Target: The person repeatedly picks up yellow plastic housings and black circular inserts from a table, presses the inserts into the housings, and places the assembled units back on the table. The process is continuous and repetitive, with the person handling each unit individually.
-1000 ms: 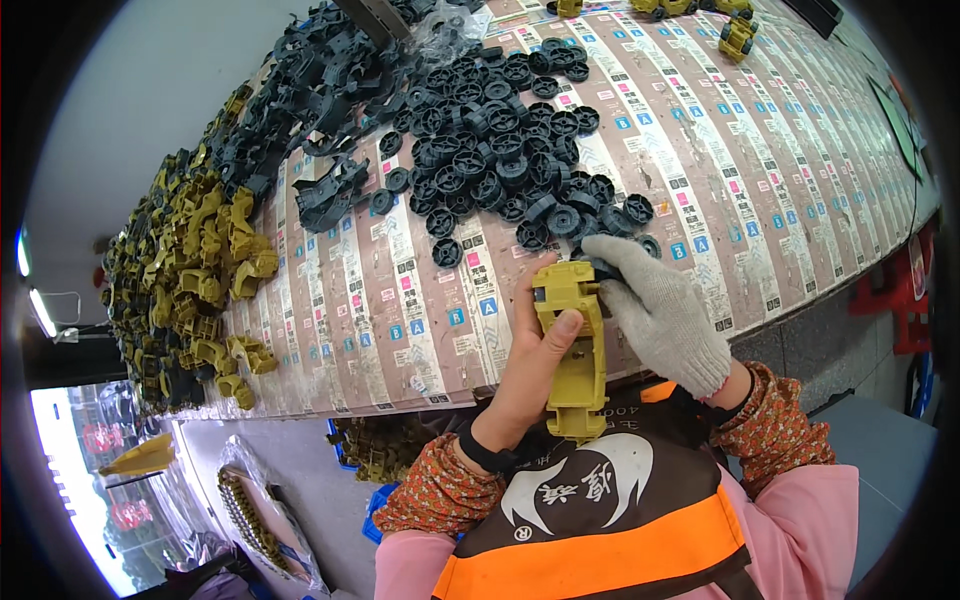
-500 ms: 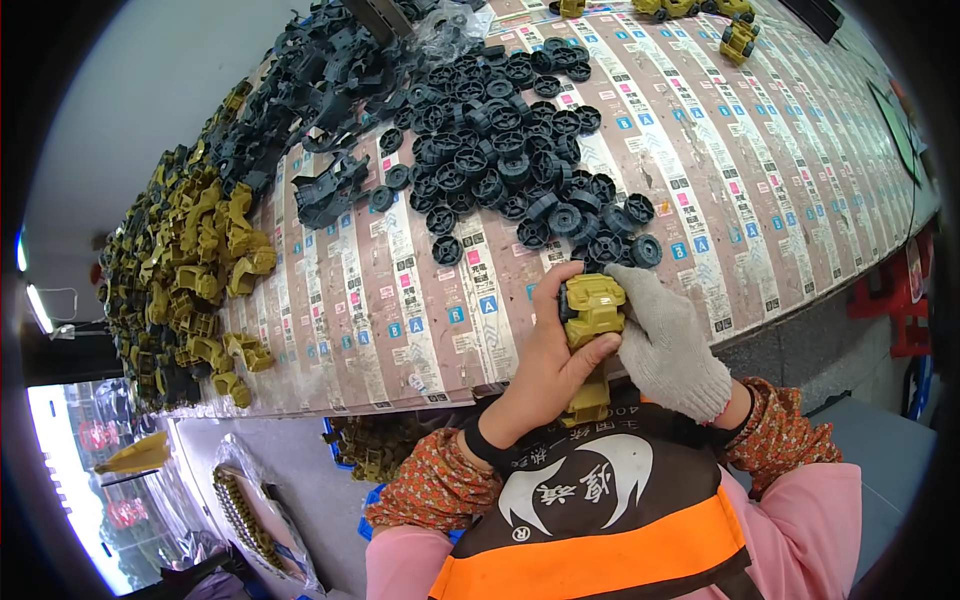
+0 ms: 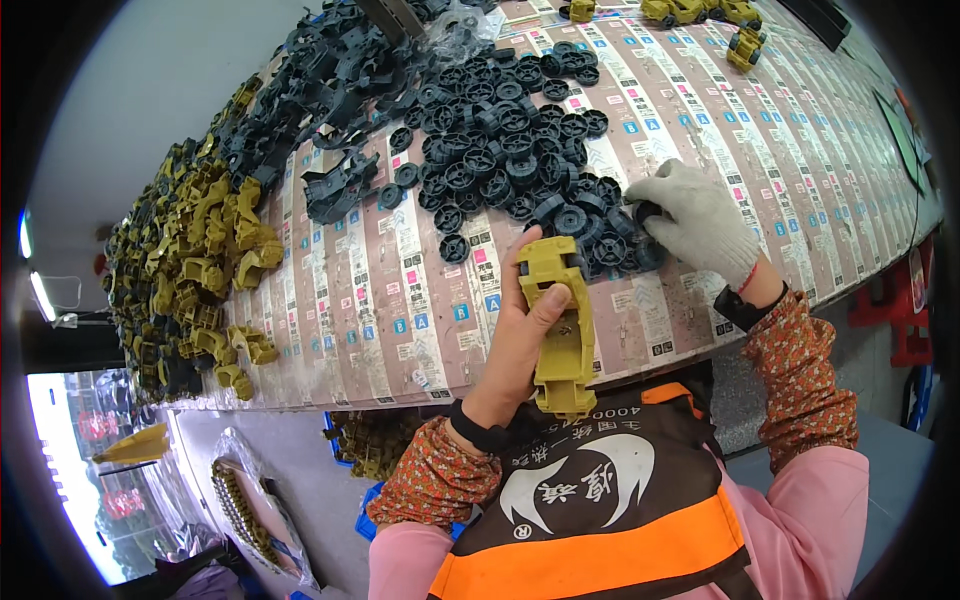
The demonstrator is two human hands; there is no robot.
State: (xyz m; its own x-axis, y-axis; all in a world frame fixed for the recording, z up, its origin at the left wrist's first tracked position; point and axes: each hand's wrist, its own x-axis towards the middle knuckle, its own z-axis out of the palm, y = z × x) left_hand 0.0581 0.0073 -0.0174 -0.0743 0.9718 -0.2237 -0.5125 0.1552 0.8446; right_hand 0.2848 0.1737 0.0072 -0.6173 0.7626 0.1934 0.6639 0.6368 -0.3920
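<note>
Wheel-picking, apparently: left hand (image 3: pixel 513 345) grips yellow vehicle body (image 3: pixel 566 365), lower centre; gloved right hand (image 3: pixel 700 216) pinches dark wheel (image 3: pixel 648 210), right of centre; next move likely calls for steady alignment.

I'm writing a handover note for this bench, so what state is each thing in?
Left hand: bare, closed around a yellow toy body
Yellow toy body: held, recessed side toward the camera
Right hand: gloved, apparently pinching a dark wheel
Wheel heap: loose, on the table
Yellow parts: piled up
Dark moulded parts: piled up
Toy vehicles: dark wheels fitted
Plastic bag: crumpled
</note>
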